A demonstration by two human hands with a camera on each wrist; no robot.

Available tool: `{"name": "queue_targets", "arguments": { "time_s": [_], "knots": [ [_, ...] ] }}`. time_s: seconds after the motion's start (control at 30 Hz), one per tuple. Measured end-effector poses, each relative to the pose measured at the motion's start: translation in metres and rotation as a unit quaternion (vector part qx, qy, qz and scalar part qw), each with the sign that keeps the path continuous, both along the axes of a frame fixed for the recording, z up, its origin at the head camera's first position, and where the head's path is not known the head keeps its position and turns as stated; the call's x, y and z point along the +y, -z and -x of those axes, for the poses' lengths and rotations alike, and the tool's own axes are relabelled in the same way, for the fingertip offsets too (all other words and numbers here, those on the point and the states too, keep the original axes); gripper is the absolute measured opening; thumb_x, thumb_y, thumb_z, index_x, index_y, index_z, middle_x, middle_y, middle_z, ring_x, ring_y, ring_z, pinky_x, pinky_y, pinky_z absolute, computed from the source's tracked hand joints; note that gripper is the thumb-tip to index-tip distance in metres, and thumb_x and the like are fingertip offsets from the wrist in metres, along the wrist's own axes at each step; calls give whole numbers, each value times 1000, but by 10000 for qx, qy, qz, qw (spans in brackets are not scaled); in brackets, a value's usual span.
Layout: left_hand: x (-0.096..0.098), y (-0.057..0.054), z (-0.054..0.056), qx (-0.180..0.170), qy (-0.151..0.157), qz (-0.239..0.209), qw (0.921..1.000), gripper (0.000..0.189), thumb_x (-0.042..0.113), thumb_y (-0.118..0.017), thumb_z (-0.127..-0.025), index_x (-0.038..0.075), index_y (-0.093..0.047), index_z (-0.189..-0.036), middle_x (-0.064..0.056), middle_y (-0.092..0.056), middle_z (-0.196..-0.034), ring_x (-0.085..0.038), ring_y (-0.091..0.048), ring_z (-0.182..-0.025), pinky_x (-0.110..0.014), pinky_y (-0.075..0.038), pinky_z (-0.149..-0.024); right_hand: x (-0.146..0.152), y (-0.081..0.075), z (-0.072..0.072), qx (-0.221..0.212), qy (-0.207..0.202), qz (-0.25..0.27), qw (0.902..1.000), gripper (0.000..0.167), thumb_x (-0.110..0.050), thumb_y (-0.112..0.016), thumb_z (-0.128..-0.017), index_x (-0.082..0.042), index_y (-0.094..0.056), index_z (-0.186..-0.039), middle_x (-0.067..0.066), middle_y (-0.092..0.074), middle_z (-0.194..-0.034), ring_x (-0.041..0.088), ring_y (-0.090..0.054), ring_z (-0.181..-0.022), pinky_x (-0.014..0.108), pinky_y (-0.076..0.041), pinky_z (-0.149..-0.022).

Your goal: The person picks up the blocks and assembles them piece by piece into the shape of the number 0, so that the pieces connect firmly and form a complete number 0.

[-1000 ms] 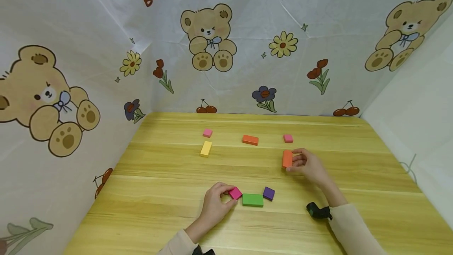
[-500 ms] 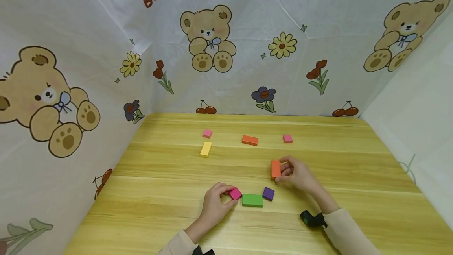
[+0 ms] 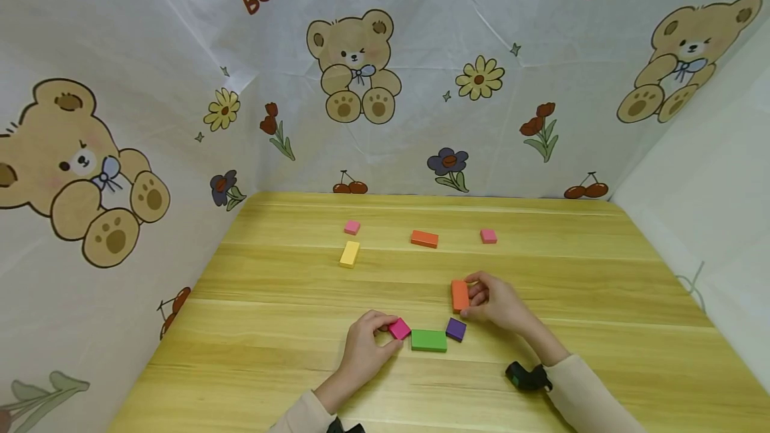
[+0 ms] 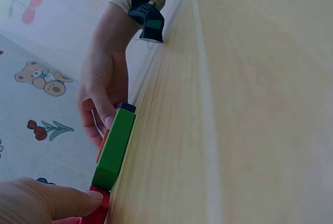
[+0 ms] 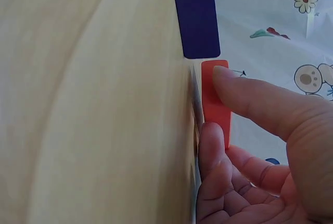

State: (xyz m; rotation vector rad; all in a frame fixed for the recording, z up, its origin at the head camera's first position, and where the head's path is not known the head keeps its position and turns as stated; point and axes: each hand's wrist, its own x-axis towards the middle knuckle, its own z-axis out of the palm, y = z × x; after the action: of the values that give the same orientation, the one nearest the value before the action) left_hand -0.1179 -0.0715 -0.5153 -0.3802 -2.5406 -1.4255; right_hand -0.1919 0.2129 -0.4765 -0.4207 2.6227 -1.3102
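Note:
My left hand (image 3: 368, 345) pinches a magenta block (image 3: 400, 329) between thumb and fingers, its corner right at the left end of a green block (image 3: 429, 341). At the green block's other end sits a small purple block (image 3: 456, 329), turned at an angle. Just behind the purple block, my right hand (image 3: 498, 302) grips an orange block (image 3: 460, 297) by its ends. The right wrist view shows the thumb on the orange block (image 5: 216, 96), close to the purple block (image 5: 197, 22). In the left wrist view the green block (image 4: 114, 148) partly hides the orange one.
Farther back on the wooden table (image 3: 289, 339) lie a yellow block (image 3: 349, 254), a pink block (image 3: 351, 227), another orange block (image 3: 424, 239) and a second pink block (image 3: 488, 236). A bear-print cloth (image 3: 415, 85) stands along the back and left.
My right hand has brought the orange block leftward and toward me, from near the right pink block to just behind the purple one. My left hand and the magenta block have stayed put.

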Motion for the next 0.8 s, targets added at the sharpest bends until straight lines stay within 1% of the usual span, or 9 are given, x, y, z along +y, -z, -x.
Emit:
{"name": "queue_targets", "arguments": {
  "time_s": [0.1,0.23,0.33,0.4,0.47,0.63,0.8],
  "knots": [
    [0,0,0,-8,1,4,10000,34,4,-84,-70,4,-74,-103,-1,-69,-95,-9,-63,-82,-21,-49,-71,-2,0,-1,-40,-94,-10,9999,62,-8,-85,-72,9,-53,-123,14,-61,-95,16,-59,-78,22,-50,-64],
    [0,0,0,-22,-4,9,10000,34,4,-84,-70,3,-74,-103,-1,-69,-95,-10,-63,-82,-21,-50,-71,-3,2,-1,-107,-94,-5,9999,61,-6,-85,-73,9,-53,-123,14,-60,-95,15,-58,-78,21,-50,-65],
    [0,-1,0,-12,-21,17,10000,34,4,-84,-70,4,-74,-103,-1,-69,-95,-9,-63,-82,-21,-50,-71,-3,2,-1,-111,-76,37,9999,60,-4,-85,-72,9,-54,-122,14,-59,-95,16,-58,-78,21,-50,-65],
    [1,-1,0,11,-33,24,10000,34,4,-84,-70,4,-74,-103,-1,-69,-95,-9,-63,-82,-21,-50,-71,-3,2,0,-108,-136,81,9998,60,-4,-84,-73,10,-53,-122,15,-59,-95,17,-58,-79,21,-50,-65],
    [1,0,0,75,-40,40,10000,34,4,-84,-69,4,-74,-102,-2,-69,-94,-9,-63,-81,-20,-50,-70,-3,2,-1,-126,-146,130,9997,60,-4,-84,-73,11,-53,-122,15,-59,-95,18,-58,-79,21,-50,-65],
    [1,1,0,243,-41,47,9997,35,3,-85,-68,4,-75,-101,-1,-69,-93,-10,-63,-80,-20,-49,-68,-3,2,-1,-170,-160,169,9996,53,-5,-80,-78,11,-54,-122,15,-59,-97,18,-57,-81,21,-49,-65],
    [0,1,1,203,-24,-4,9998,35,3,-85,-68,4,-75,-101,-2,-69,-93,-12,-64,-80,-21,-49,-69,-3,2,-2,-187,-167,146,9996,48,-6,-76,-82,10,-54,-122,15,-59,-98,19,-55,-83,21,-48,-65]
  ]
}}
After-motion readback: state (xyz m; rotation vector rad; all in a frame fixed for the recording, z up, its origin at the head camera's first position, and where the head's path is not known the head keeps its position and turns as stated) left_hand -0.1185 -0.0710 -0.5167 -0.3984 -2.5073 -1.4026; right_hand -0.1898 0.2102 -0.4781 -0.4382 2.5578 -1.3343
